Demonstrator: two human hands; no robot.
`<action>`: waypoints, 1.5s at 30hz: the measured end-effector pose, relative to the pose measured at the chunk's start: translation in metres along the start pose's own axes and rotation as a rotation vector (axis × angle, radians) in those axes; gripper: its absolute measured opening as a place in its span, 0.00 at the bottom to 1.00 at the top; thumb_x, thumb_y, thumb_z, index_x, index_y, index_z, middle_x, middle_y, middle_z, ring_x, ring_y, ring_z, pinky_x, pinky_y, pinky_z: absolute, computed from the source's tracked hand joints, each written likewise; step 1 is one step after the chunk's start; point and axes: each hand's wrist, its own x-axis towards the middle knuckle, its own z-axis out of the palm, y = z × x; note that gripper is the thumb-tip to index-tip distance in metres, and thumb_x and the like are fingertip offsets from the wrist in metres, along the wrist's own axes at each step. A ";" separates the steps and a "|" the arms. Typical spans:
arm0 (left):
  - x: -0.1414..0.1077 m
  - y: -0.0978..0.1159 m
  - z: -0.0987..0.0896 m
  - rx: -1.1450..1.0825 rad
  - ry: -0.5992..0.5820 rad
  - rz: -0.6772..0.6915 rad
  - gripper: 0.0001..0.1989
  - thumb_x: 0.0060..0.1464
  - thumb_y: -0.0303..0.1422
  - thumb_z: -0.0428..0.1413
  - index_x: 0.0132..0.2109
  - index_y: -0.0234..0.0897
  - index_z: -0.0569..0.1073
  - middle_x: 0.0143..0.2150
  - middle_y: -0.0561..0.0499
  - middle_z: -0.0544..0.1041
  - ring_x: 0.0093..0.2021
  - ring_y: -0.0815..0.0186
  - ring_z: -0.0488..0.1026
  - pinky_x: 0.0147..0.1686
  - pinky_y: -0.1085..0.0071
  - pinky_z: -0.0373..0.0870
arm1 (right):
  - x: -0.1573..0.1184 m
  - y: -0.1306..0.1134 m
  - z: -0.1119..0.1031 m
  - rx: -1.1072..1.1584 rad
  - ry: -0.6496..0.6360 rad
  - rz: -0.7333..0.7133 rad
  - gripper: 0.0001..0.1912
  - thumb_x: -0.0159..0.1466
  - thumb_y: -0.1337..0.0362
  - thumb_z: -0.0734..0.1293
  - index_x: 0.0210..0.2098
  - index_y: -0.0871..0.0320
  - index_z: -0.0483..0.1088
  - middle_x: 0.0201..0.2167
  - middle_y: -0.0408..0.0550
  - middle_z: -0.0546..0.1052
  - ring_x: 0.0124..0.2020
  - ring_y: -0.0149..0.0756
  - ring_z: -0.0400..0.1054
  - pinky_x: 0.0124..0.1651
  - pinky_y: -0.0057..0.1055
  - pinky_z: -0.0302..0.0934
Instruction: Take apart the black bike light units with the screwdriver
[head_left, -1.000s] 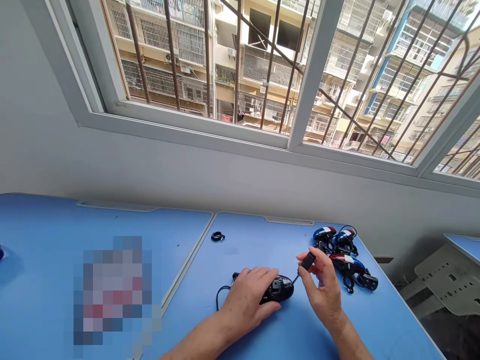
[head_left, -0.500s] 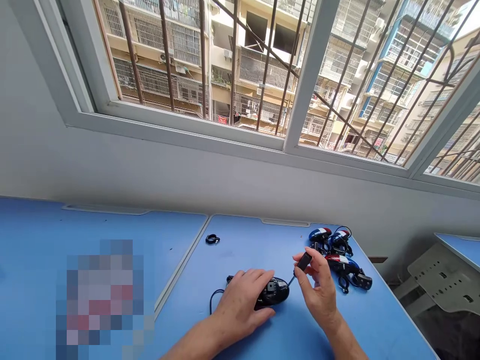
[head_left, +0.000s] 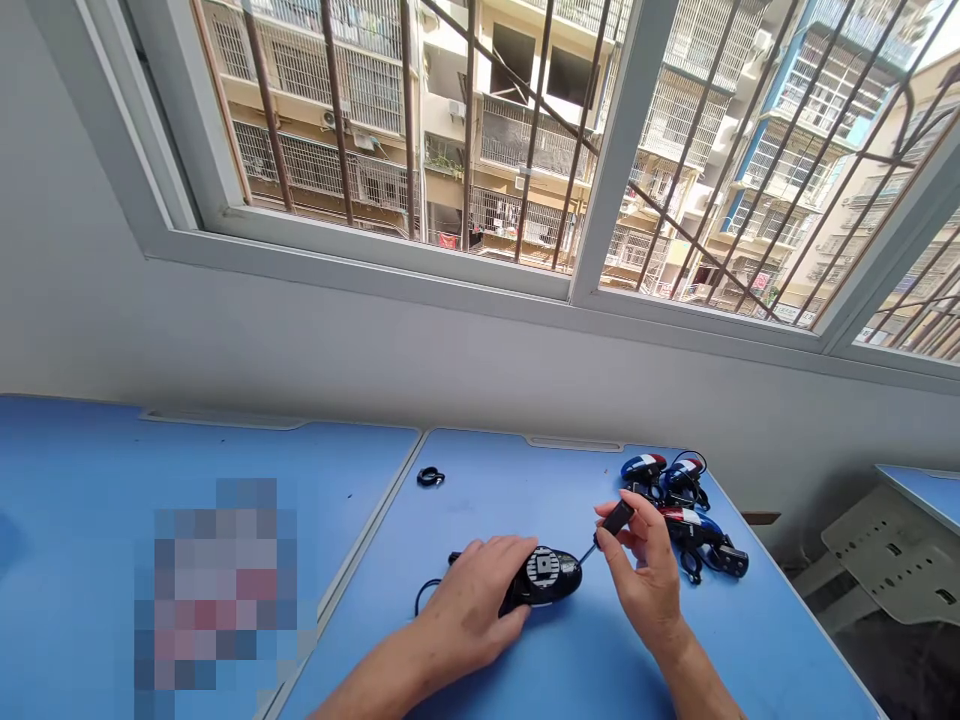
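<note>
My left hand point(head_left: 472, 600) grips a black computer mouse point(head_left: 544, 578) lying belly up on the blue table point(head_left: 480, 480), and a round black-and-white patterned part shows on its underside. Its thin black cable point(head_left: 424, 597) curves out at the left. My right hand point(head_left: 643, 590) pinches a small screwdriver point(head_left: 616, 518) by its black handle. The thin shaft tip is close to the mouse's right end, and I cannot tell if they touch. The hand's fingers partly hide the handle.
Several red, white and blue mice point(head_left: 675, 490) with black cables lie at the table's right edge. A small black ring point(head_left: 430, 477) sits farther left. A pixelated patch point(head_left: 217, 590) covers part of the neighbouring blue table. Barred windows point(head_left: 480, 130) run along the wall behind.
My left hand has slid left along the mouse, uncovering the round patterned part on its underside. The screwdriver stays close to the mouse. The view has shifted slightly.
</note>
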 end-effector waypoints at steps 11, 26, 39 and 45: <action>0.002 0.005 -0.002 -0.003 0.036 -0.018 0.23 0.46 0.24 0.54 0.52 0.41 0.69 0.48 0.49 0.77 0.45 0.54 0.74 0.45 0.61 0.67 | 0.003 -0.004 0.000 0.021 0.071 0.031 0.18 0.65 0.65 0.66 0.54 0.54 0.62 0.39 0.51 0.78 0.36 0.37 0.76 0.32 0.33 0.75; 0.007 -0.003 0.008 0.037 0.106 -0.068 0.25 0.44 0.20 0.52 0.51 0.41 0.69 0.51 0.47 0.75 0.48 0.54 0.72 0.47 0.59 0.68 | 0.000 -0.003 0.001 0.033 0.063 0.044 0.19 0.64 0.67 0.66 0.54 0.55 0.63 0.39 0.52 0.78 0.37 0.37 0.76 0.33 0.33 0.76; 0.008 -0.004 0.014 0.041 0.123 -0.030 0.26 0.45 0.21 0.53 0.53 0.44 0.69 0.51 0.48 0.76 0.50 0.55 0.72 0.50 0.58 0.68 | -0.004 0.001 0.007 0.063 0.015 0.045 0.20 0.65 0.68 0.65 0.55 0.53 0.62 0.40 0.51 0.78 0.37 0.36 0.76 0.34 0.32 0.76; 0.010 -0.004 0.014 0.062 0.139 -0.083 0.28 0.46 0.22 0.53 0.56 0.40 0.67 0.52 0.44 0.75 0.51 0.52 0.72 0.51 0.55 0.68 | -0.004 0.001 0.008 0.054 0.008 0.046 0.21 0.64 0.69 0.65 0.55 0.52 0.62 0.40 0.50 0.79 0.38 0.36 0.77 0.34 0.31 0.75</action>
